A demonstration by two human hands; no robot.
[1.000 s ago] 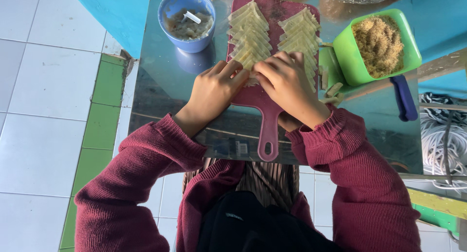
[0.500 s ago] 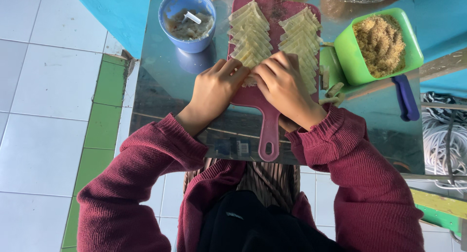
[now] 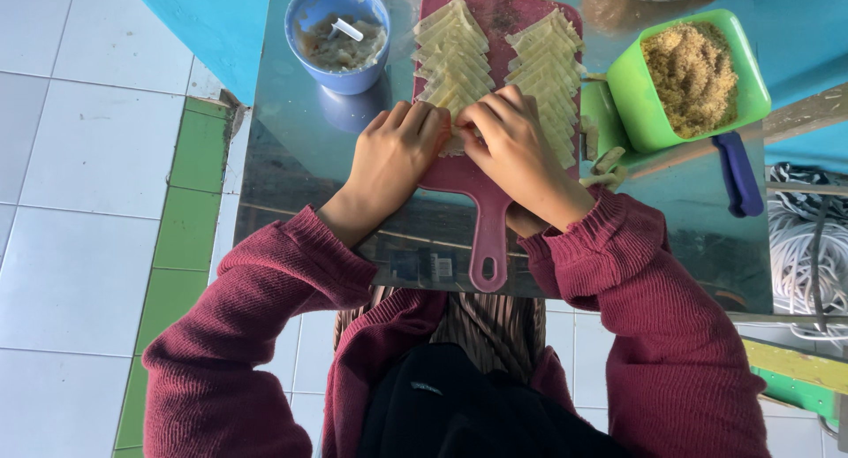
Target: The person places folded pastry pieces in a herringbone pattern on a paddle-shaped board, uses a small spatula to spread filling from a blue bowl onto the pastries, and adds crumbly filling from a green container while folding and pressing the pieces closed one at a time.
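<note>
Pastry wrappers [image 3: 452, 56], pale and folded into overlapping pieces, lie in two rows on a dark pink cutting board [image 3: 481, 189] whose handle points toward the person. One wrapper [image 3: 455, 142] sits at the near end of the left-hand row, almost hidden under the fingertips of both hands, so its exact shape is hard to make out. The left hand [image 3: 393, 153] rests on the board's left edge with fingers curled down onto that piece. The right hand [image 3: 512, 144] presses in from the other side, fingers bent and pinching the same wrapper, fingertips of the two hands touching. The second row [image 3: 548, 69] runs along the board's right side, just beside the right hand.

The board lies on a shiny metal table [image 3: 291, 175]. At its far left stands a blue bowl [image 3: 338, 43] with a wet brownish mix and a small white utensil in it. To the right, a green square container [image 3: 654, 113] holds crumbly brown filling, with a dark blue handle [image 3: 738, 171] just beside it. Maroon knit sleeves [image 3: 274, 281] cover both arms.
</note>
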